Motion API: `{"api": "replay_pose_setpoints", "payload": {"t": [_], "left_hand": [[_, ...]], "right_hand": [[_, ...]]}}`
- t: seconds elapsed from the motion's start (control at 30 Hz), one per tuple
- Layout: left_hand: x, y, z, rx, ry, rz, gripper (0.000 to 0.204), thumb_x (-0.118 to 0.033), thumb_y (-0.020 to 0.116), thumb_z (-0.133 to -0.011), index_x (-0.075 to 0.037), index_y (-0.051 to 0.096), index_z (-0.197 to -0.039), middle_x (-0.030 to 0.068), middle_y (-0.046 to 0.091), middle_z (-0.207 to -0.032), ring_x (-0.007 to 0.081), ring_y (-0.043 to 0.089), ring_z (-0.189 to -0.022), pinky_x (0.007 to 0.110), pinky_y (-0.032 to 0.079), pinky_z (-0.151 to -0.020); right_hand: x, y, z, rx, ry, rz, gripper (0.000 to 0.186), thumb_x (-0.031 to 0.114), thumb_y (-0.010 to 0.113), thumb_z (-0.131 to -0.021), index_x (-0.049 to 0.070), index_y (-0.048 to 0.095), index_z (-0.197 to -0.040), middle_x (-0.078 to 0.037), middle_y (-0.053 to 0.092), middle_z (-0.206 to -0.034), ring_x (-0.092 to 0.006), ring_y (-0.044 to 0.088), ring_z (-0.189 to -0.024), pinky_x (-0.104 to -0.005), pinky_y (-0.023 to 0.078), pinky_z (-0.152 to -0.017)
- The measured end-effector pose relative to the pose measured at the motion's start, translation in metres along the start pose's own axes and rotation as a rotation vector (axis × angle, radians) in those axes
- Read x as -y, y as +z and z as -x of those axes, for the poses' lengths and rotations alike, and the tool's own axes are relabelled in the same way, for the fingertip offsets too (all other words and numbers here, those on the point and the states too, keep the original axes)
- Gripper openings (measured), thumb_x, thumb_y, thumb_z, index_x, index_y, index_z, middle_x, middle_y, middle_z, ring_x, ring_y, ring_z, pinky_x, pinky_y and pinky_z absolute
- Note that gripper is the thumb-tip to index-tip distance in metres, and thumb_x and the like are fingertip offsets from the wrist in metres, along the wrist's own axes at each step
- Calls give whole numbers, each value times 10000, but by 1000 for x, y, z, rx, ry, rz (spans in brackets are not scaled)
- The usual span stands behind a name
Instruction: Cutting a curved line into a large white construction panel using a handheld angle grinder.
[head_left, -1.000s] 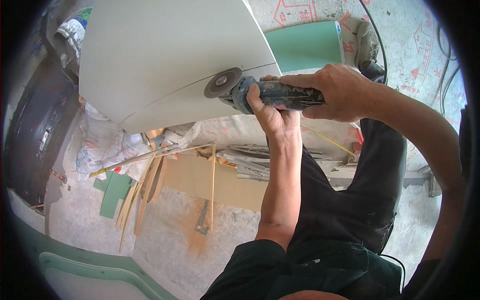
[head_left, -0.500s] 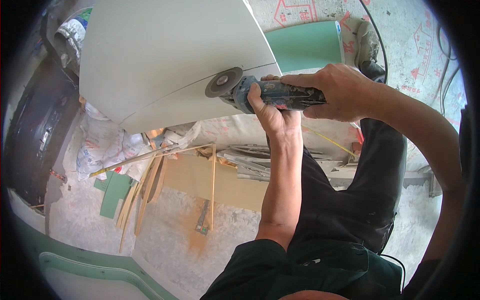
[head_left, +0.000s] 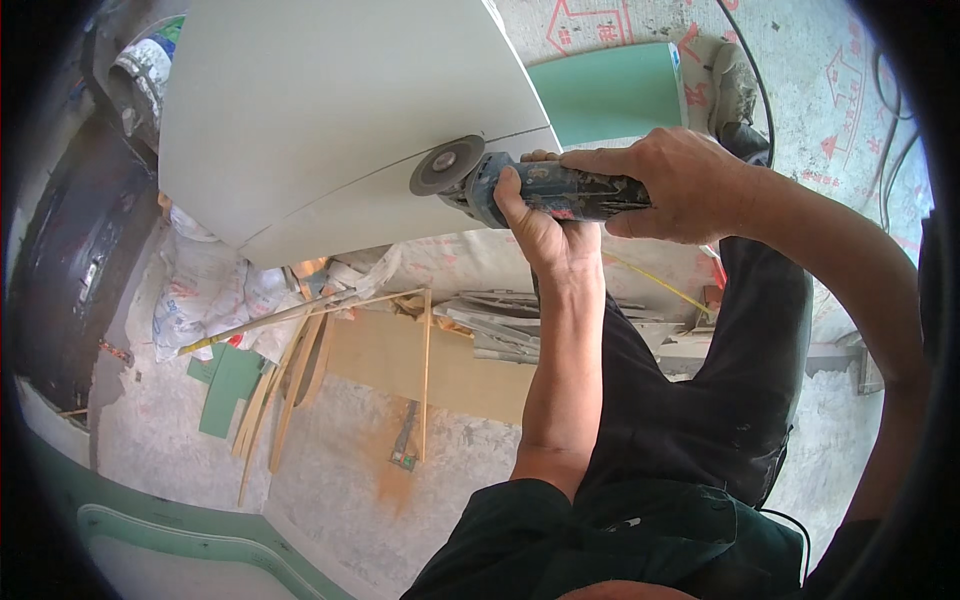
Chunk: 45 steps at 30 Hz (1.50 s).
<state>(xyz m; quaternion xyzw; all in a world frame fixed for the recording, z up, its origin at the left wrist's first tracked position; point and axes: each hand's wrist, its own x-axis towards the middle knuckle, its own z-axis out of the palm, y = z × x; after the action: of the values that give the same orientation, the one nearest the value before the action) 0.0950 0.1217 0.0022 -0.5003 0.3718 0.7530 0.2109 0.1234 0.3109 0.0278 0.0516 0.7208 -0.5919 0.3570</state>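
Observation:
Both hands are closed round an angle grinder (head_left: 560, 190), its dark, worn body lying sideways with the head to the left. My left hand (head_left: 550, 225) grips it from below near the head, thumb up along the side. From above, my right hand (head_left: 690, 185) wraps the rear end of the body. The grey cutting disc (head_left: 447, 165) is over a large pale grey board (head_left: 340, 110), close to a dark line (head_left: 370, 175) that runs across it. Whether the disc touches the board I cannot tell.
A green board piece (head_left: 610, 95) lies beyond the big board. Wooden strips (head_left: 285, 385), white sacks (head_left: 205, 300) and a tan sheet (head_left: 400, 350) lie on the floor below it. A black cable (head_left: 755, 60) runs past my shoe (head_left: 735, 85). Stacked grey offcuts (head_left: 500, 325) lie near my legs.
Hardly anything differs. The grinder and both hands keep almost the same place over the board.

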Motion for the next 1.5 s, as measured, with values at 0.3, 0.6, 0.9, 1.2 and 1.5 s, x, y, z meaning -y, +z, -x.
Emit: {"api": "replay_pose_setpoints", "payload": {"t": [0.3, 0.6, 0.9, 1.2, 1.5], "left_hand": [[0, -1, -1, 9, -6, 8, 334, -279, 728, -824, -40, 562, -987, 98, 617, -943, 247, 625, -932, 417, 539, -904], [1, 4, 2, -11, 21, -34, 325, -279, 720, -834, -37, 566, -987, 93, 617, -936, 245, 628, -912, 419, 548, -886], [1, 3, 0, -12, 6, -4, 336, -293, 730, -830, -40, 570, -982, 94, 619, -937, 249, 628, -919, 420, 545, -887], [1, 0, 0, -8, -12, 16, 334, -285, 739, -820, -45, 576, -986, 100, 628, -953, 252, 628, -936, 430, 535, -900], [2, 2, 3, 6, 3, -37, 341, -312, 781, -827, -88, 597, -1005, 50, 660, -944, 192, 651, -884, 361, 566, -840]], "right_hand": [[-6, 5, -1, -22, -44, 32, 692, 192, 763, -756, 171, 533, -1409, -182, 722, -974, -356, 698, -885, -459, 531, -823], [-6, 4, -1, -31, -68, -5, 695, 198, 762, -752, 165, 533, -1407, -174, 726, -940, -358, 701, -844, -449, 536, -811], [-2, 1, 1, -32, -40, 17, 608, 163, 767, -782, 130, 592, -1364, -146, 727, -1069, -313, 705, -930, -402, 550, -849], [-3, -1, 0, -2, -49, -32, 692, 182, 760, -757, 154, 532, -1409, -188, 721, -934, -357, 698, -837, -450, 530, -806], [3, -4, 0, 62, 39, 33, 674, 202, 774, -798, 184, 532, -1426, -136, 738, -1041, -292, 726, -857, -383, 572, -828]]}}
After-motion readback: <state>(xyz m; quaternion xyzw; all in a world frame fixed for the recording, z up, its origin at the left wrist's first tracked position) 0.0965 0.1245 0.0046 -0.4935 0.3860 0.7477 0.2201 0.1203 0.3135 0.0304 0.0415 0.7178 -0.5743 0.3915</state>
